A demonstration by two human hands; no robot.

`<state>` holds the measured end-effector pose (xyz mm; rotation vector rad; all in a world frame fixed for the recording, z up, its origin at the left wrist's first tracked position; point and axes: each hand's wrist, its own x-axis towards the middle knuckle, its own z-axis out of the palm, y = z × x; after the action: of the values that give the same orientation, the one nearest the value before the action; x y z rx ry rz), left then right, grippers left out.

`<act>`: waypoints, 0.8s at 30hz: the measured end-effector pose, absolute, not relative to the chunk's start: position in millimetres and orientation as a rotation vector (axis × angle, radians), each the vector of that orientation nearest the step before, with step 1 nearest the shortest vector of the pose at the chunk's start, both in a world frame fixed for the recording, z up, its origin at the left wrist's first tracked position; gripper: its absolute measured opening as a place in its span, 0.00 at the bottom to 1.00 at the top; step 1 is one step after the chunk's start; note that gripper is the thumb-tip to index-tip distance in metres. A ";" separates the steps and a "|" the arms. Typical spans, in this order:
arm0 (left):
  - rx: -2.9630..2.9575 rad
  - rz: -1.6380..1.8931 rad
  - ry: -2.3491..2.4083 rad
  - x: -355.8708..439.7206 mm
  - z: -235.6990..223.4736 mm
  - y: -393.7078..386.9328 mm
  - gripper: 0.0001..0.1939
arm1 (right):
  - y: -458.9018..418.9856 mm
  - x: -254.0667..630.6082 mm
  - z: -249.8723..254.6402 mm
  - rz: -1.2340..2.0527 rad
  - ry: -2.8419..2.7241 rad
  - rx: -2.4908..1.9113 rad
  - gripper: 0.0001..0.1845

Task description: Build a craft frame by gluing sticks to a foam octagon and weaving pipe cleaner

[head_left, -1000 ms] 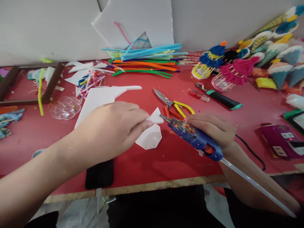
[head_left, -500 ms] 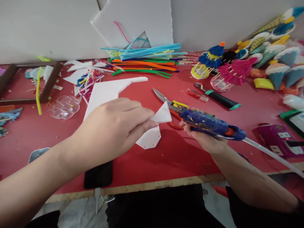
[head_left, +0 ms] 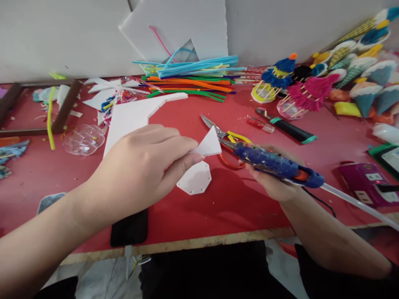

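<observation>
My left hand [head_left: 149, 162] pinches a white foam board piece [head_left: 210, 143] between thumb and fingers, its pointed corner sticking out to the right. A larger white foam sheet [head_left: 127, 118] runs under the same hand; whether the two are joined is hidden. My right hand [head_left: 271, 182] is wrapped round a blue hot glue gun [head_left: 268, 160] with a clear glue stick in its back. The gun's nozzle is right at the edge of the foam corner. Below lies a white many-sided disc [head_left: 196, 178] with small holes along its rim. Scissors [head_left: 215, 124] lie behind the nozzle.
Pipe cleaners [head_left: 193, 74] lie along the wall. A black-green cutter [head_left: 291, 129], yarn-wrapped crafts [head_left: 311, 93] and a purple box [head_left: 363, 178] are to the right. A black phone [head_left: 129, 230] rests at the table's front edge; a brown frame [head_left: 67, 106] is at left.
My left hand, the foam piece and the larger sheet have shifted slightly left and away from me. The glue gun's nozzle has moved slightly left and down, and more of the disc and scissors shows.
</observation>
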<state>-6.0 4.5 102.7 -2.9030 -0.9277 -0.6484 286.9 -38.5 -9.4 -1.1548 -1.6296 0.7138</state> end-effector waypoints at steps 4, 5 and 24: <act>-2.865 -0.543 -0.903 -7.6 102.0 4.7 0.15 | -35.1 282.0 -3.3 0.577 -1.718 -1.076 0.11; -2.863 -0.517 -0.887 -7.5 101.7 4.8 0.15 | -34.8 280.7 -2.0 0.552 -1.732 -1.075 0.10; -2.800 -0.493 -0.767 -11.9 97.0 12.5 0.11 | -36.8 282.2 0.8 0.644 -1.797 -0.938 0.18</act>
<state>-11.9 12.5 97.0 -2.8001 -0.7667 -0.4933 282.2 -36.8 0.8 -0.9377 -1.7971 0.6444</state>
